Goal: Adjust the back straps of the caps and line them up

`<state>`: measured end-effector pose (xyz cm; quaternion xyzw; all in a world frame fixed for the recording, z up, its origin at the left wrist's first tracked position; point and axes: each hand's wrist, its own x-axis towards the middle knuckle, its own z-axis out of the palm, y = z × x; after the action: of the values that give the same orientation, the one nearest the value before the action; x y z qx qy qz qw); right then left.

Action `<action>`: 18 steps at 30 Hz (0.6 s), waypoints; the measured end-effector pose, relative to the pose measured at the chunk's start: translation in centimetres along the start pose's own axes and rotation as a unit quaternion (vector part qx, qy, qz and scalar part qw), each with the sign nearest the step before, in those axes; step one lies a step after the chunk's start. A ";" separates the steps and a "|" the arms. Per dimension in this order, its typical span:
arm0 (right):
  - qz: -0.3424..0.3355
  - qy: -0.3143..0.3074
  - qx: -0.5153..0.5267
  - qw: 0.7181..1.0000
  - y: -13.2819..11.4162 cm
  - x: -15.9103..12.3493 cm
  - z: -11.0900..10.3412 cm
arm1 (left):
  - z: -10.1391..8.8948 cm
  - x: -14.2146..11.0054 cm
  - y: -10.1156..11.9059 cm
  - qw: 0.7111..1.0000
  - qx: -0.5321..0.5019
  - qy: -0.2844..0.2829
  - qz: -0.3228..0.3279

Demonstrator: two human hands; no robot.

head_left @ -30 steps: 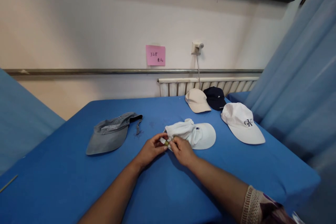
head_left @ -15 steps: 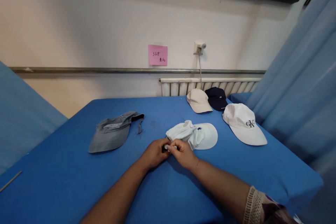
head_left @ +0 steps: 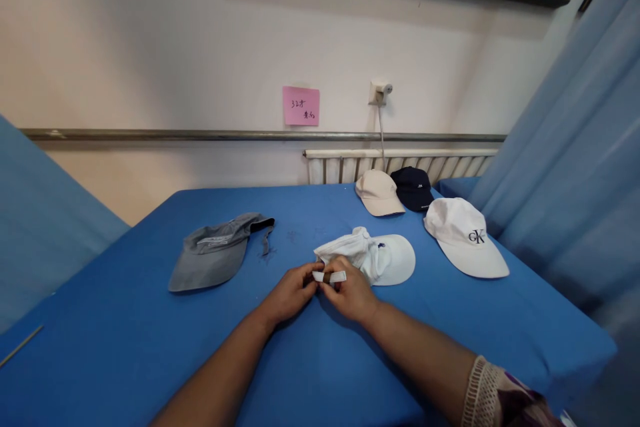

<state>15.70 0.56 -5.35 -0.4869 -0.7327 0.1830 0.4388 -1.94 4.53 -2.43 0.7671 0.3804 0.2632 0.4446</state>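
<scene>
A pale, near-white baseball cap (head_left: 395,260) lies on its side on the blue cover, its brim toward the right and a small dark emblem on the front. Its back strap (head_left: 336,277) shows as a short white band between my hands. My right hand (head_left: 353,290) pinches this strap from the right. From the left, my left hand (head_left: 294,290) closes its thumb and fingers at the strap's other end. The fingertips of both hands almost meet, and the buckle, if there is one, cannot be made out.
On the blue-covered table (head_left: 125,320), a grey cap (head_left: 210,260) with a loose strap lies left. Back right are a beige cap (head_left: 376,193), a navy cap (head_left: 413,188) and a white CK cap (head_left: 457,227). A thin stick (head_left: 21,345) lies at the left edge; blue curtains (head_left: 575,180) hang beside.
More of the white strap now shows between my fingers, lying across my right fingertips. Both hands have shifted slightly at the cap's back; the other caps stay put.
</scene>
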 end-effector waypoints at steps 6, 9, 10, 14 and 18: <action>-0.024 0.019 -0.017 0.999 -0.9 -0.2 -0.6 | -2.0 0.5 -1.1 0.994 0.004 0.085 -0.064; -0.046 0.026 -0.021 0.998 -1.3 -0.5 -0.8 | -2.5 0.9 -2.0 0.972 -0.087 0.176 -0.128; -0.057 0.030 -0.015 0.998 -1.4 -0.5 -0.8 | -2.6 1.0 -2.2 0.964 -0.109 0.197 -0.142; -0.098 0.036 0.020 0.994 -0.8 -0.3 -1.5 | -2.6 1.2 -2.0 0.937 -0.202 0.225 -0.172; 0.016 0.222 -0.025 0.974 2.8 0.9 -5.1 | -2.5 1.1 -1.2 0.897 -0.303 0.252 -0.203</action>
<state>21.31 1.84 -4.05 -0.5378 -0.6135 0.0582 0.5753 -3.59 7.00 -2.23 0.4097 0.5288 0.4544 0.5883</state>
